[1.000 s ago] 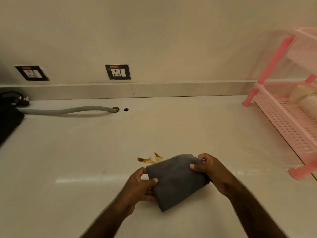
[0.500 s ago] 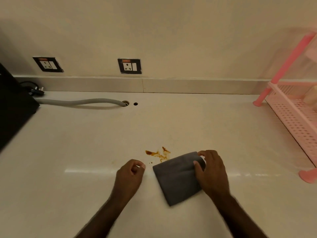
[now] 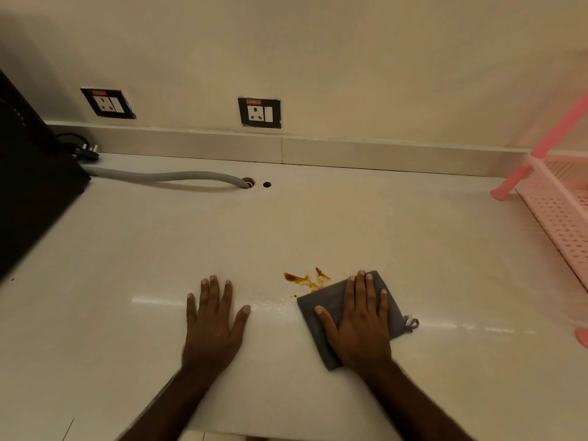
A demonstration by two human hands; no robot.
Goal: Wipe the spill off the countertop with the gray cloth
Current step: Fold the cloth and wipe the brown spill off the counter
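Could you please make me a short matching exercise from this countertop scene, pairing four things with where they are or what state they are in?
Things:
1. gray cloth
2. spill
3. left hand
4. gray hose

Places or states:
A. runs into a hole near the back of the countertop
B. lies flat and bare on the counter, fingers spread
C. brown, uncovered, just left of the cloth's far corner
D. pressed flat under the right hand

Pairs: 1-D, 2-C, 3-B, 4-A
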